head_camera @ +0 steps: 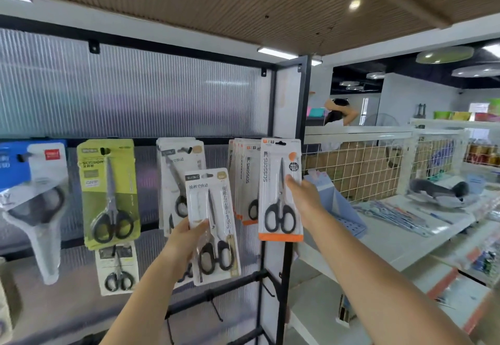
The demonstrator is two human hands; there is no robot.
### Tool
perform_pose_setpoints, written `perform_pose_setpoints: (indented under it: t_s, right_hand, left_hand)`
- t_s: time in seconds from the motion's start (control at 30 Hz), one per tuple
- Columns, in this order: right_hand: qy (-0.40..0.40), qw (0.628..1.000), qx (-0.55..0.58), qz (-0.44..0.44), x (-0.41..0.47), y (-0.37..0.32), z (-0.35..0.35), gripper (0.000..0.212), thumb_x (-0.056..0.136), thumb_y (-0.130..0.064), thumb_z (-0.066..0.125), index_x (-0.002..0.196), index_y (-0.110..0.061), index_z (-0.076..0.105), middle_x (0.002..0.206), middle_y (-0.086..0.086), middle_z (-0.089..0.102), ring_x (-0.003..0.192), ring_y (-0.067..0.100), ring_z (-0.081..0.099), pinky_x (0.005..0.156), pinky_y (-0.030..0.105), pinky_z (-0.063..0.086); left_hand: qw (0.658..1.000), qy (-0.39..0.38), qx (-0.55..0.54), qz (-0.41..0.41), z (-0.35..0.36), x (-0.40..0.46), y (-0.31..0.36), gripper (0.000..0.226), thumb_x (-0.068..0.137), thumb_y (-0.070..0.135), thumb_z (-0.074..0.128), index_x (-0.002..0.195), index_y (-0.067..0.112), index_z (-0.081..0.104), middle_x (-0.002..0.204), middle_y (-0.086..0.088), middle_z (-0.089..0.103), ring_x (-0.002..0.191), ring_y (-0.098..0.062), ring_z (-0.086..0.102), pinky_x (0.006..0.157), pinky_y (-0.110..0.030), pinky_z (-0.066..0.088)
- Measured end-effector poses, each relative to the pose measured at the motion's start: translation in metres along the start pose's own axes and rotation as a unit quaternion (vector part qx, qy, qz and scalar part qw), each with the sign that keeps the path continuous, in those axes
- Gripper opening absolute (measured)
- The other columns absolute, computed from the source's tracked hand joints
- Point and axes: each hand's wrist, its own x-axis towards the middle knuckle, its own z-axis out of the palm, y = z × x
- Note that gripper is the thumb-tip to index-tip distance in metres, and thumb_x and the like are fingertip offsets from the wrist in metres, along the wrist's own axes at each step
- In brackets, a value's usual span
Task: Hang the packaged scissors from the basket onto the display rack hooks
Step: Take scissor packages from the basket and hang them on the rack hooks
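Holding two packs at once. Right hand (303,196) pinches the white-and-orange carded pack of black-handled scissors (280,190) by its right edge, card upright, long axis vertical, its hang-slot at the top level with the rack's upper black rail (146,142), just beside the row of matching orange-trimmed packs (243,179) already hung. Left hand (186,239) grips a white carded pack with beige trim and black-handled scissors (213,225), tilted slightly, lower down, in front of the like packs (178,171) (its hook sits above it and to the left). Right pack looks nearer to being hung; basket not in view.
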Motion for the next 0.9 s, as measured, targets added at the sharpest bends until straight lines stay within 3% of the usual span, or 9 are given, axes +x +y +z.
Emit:
perform_pose_setpoints:
  t_s: [0.1,0.23,0.47,0.6,0.77,0.83,0.9]
  right_hand:
    - [-0.018,0.999,-0.028,-0.012,0.005,0.005,0.006,0.026,0.097,-0.032,0.048,0.103,-0.01,0.06,0.092,0.004,0.062,0.076,0.014,0.056,0.063,0.025,0.042]
    - [-0.022,0.999,-0.023,-0.022,0.011,0.008,0.011,0.022,0.098,-0.03,0.046,0.102,-0.012,0.058,0.086,-0.001,0.058,0.068,0.005,0.052,0.052,0.019,0.035]
    - [-0.016,0.999,-0.011,-0.026,0.019,0.008,0.01,0.017,0.097,-0.028,0.047,0.095,-0.013,0.057,0.085,0.002,0.06,0.07,0.01,0.054,0.058,0.023,0.042]
    - [-0.021,1.0,-0.01,-0.015,0.025,0.014,0.011,0.017,0.097,-0.03,0.048,0.098,-0.016,0.058,0.085,0.001,0.061,0.079,0.017,0.059,0.071,0.027,0.047]
    - [-0.034,0.999,-0.014,0.006,0.037,0.018,0.02,0.028,0.096,-0.031,0.05,0.111,-0.01,0.062,0.092,0.002,0.062,0.088,0.02,0.06,0.083,0.033,0.048]
    - [-0.039,0.999,-0.027,0.008,0.041,0.019,0.025,0.03,0.097,-0.031,0.048,0.111,-0.009,0.062,0.094,0.003,0.062,0.088,0.02,0.059,0.079,0.031,0.048]
    - [-0.038,0.998,-0.055,-0.008,0.045,0.021,0.032,0.03,0.098,-0.032,0.045,0.109,-0.008,0.061,0.093,0.004,0.062,0.079,0.015,0.058,0.064,0.025,0.044]
  left_hand:
    - [1.0,0.001,0.006,0.005,0.002,0.002,-0.002,0.02,0.095,0.021,0.056,0.114,0.014,0.059,0.106,-0.008,0.067,0.101,-0.025,0.062,0.082,-0.035,0.048]
    - [1.0,-0.005,-0.008,-0.001,0.001,0.006,-0.006,0.022,0.095,0.017,0.055,0.117,0.014,0.06,0.106,-0.006,0.069,0.098,-0.022,0.064,0.083,-0.033,0.049]
    - [1.0,-0.005,-0.014,-0.011,0.003,0.01,-0.005,0.023,0.095,0.018,0.055,0.118,0.012,0.059,0.109,-0.008,0.068,0.1,-0.024,0.063,0.091,-0.037,0.048]
    - [1.0,-0.006,0.0,-0.015,0.003,0.016,-0.006,0.024,0.094,0.023,0.057,0.117,0.016,0.061,0.111,-0.006,0.069,0.104,-0.025,0.064,0.101,-0.047,0.044]
    - [1.0,-0.012,-0.014,-0.014,0.008,0.019,-0.002,0.022,0.094,0.021,0.057,0.114,0.016,0.062,0.107,-0.004,0.071,0.101,-0.024,0.065,0.1,-0.044,0.045]
    - [1.0,-0.019,-0.015,-0.007,0.008,0.018,0.001,0.02,0.095,0.02,0.056,0.112,0.015,0.063,0.104,-0.004,0.071,0.1,-0.023,0.065,0.1,-0.043,0.045]
    - [1.0,-0.026,-0.015,0.0,0.008,0.015,0.004,0.019,0.095,0.02,0.054,0.111,0.013,0.062,0.099,-0.003,0.071,0.091,-0.02,0.064,0.099,-0.044,0.043]
